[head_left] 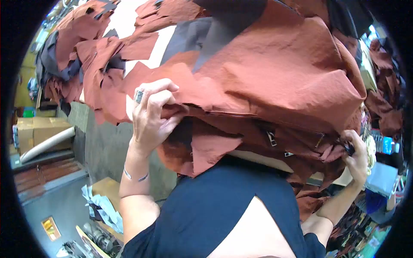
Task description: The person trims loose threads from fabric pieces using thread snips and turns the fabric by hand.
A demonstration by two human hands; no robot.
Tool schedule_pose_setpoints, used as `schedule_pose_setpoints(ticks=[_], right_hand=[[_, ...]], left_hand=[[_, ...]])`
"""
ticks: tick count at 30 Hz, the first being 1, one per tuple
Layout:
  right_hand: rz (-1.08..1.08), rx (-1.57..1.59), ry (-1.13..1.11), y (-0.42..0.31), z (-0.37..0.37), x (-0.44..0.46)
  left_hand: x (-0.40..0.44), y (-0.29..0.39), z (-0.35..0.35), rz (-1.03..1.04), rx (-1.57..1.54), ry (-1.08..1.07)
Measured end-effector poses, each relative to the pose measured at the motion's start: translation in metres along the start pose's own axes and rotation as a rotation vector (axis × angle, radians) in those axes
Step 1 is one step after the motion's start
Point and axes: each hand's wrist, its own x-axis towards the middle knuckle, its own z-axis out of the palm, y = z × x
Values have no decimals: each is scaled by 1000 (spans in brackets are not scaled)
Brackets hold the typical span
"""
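Observation:
A large rust-brown fabric piece (pixel 275 77) with a long seam along its near edge lies across in front of my body. My left hand (pixel 152 114), wearing a ring and a cuff bracelet, pinches this edge at its left end. At the right end my right hand (pixel 356 157) is closed on the bunched fabric, with a small dark thing at the fingers that I cannot make out. Between the hands, small metal zipper pulls (pixel 271 138) show on the fabric's near side. A loose rust-brown flap (pixel 213 148) hangs below the seam near my left hand.
More rust-brown pieces (pixel 97 64) and dark grey fabric (pixel 189 36) are heaped on the table. At the left are a cardboard box (pixel 45 133) and a pale roll (pixel 47 144). A water bottle (pixel 387 145) and a light blue box (pixel 381 178) stand at the right.

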Motion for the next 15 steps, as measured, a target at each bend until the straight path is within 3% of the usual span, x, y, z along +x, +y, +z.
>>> schedule_pose_setpoints(ticks=[1, 2, 3, 6, 8, 10, 13, 15], right_hand=[[-43, -12, -13, -10, -7, 2], [117, -106, -68, -27, -20, 0], [-115, -228, -2, -33, -27, 1], [-253, 332, 263, -58, -24, 3], [-484, 350, 315, -90, 0, 22], [-580, 102, 245, -130, 16, 47], [-640, -285, 262, -138, 41, 78], [-459, -370, 63, -119, 61, 87]], left_hand=[[-1, 1, -2, -43, -18, -16], [-1, 2, -4, -83, -39, -31], [-2, 2, -5, -122, -65, -46], [-1, 4, -4, -101, -51, -71], [-1, 6, 0, -111, -72, -89], [-1, 6, 6, -156, -112, -96], [8, 3, 1, 0, -43, -221], [3, -2, 1, -138, -208, -266]])
